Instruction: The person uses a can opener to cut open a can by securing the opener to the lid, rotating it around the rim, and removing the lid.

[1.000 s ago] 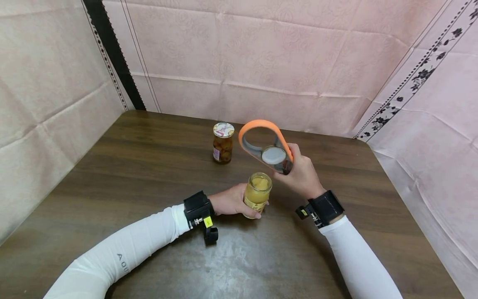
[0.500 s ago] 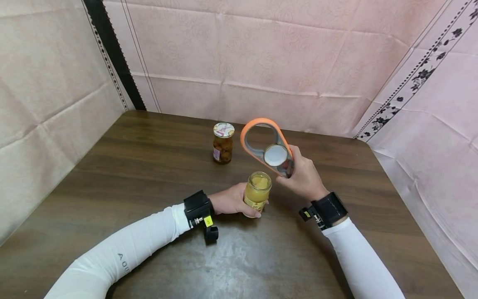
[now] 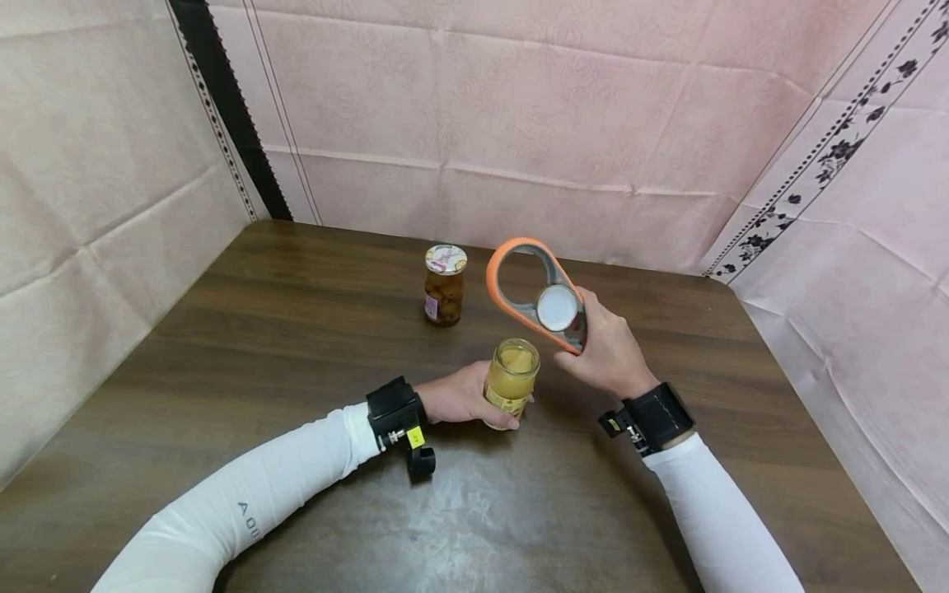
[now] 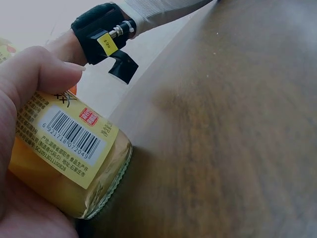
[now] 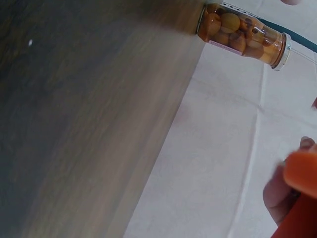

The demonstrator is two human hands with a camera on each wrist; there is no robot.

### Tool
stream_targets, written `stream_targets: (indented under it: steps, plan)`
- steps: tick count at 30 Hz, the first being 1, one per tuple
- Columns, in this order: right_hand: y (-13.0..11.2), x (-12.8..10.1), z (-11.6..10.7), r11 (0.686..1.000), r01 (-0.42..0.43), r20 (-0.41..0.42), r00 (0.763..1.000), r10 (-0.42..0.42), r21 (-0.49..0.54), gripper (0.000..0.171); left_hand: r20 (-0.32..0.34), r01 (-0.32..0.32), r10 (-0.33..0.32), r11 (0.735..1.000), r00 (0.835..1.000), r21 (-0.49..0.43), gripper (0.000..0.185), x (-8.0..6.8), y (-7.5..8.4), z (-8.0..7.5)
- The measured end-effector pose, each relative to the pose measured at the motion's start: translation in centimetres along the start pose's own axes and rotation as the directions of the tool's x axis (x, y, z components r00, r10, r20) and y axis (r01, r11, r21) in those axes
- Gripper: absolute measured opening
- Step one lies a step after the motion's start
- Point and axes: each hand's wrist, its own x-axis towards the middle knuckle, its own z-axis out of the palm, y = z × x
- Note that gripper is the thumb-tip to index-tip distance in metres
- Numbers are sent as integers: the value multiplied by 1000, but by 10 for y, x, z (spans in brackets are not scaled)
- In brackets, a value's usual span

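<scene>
Jar (image 3: pixel 511 375) lidless, yellow contents, barcode label, upright on table (image 3: pixel 259 346). Left hand (image 3: pixel 460 397) wraps its base. Right hand (image 3: pixel 604 350) raised, clutching orange opener (image 3: pixel 519 288) with white lid (image 3: pixel 557 308).

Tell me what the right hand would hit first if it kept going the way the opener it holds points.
The right hand aims the orange opener up and away toward the pink backdrop. Nothing seems to stand between them; the closed jar looks left of that line, though depth is unclear.

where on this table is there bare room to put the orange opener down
Bare wood lies right of the right hand holding the opener, toward the table edge, and left of the left hand. It is crowded mid-table around the open jar and closed jar.
</scene>
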Motion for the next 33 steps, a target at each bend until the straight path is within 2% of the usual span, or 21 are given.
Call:
stream_targets:
  steps: [10, 16, 22, 28, 33]
  plan:
    - [8, -3, -2, 1000, -9, -44, 999, 7, -30, 75, -10, 4, -4, 1000, 1000, 18, 47, 4, -3, -4]
    - [10, -4, -8, 989, 29, -55, 998, -37, -142, 69, -23, 17, -16, 999, 1000, 50, 47, 4, -2, -7]
    - [8, -3, -12, 970, 70, -28, 997, -79, -231, 52, -18, 15, -14, 998, 1000, 57, 49, 5, -1, -8]
    - [6, -1, -15, 947, 111, -52, 990, -132, -302, 50, -24, 20, -18, 998, 1000, 55, 50, 6, 0, -9]
    - [8, -2, -16, 947, 113, -86, 986, -145, -301, 54, -27, 25, -24, 998, 999, 52, 51, 6, 0, -10]
